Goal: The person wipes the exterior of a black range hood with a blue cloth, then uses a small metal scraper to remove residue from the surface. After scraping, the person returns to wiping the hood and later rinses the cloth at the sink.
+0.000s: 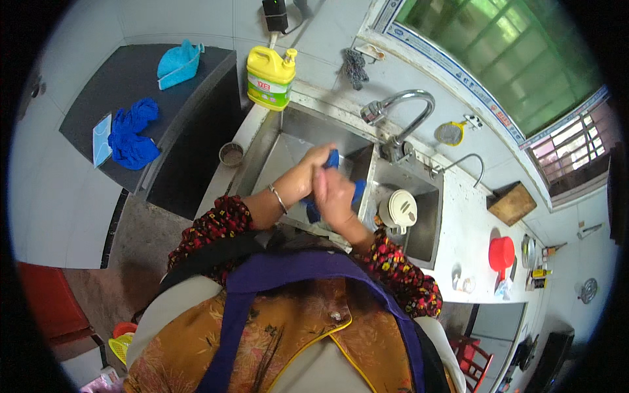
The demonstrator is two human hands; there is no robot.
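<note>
Over the left basin of a steel double sink, my left hand and my right hand are pressed together around a blue cloth. Parts of the cloth stick out above, beside and below my hands. Blur and overlap hide some of my fingers. A chrome faucet arches at the back of the sink, right of my hands. In the right basin sits a cream lidded container with a handle.
A yellow detergent jug stands behind the left basin, a small round cup at its left. Another blue cloth, a face mask and a light-blue cloth item lie on the dark counter. A red ladle is right.
</note>
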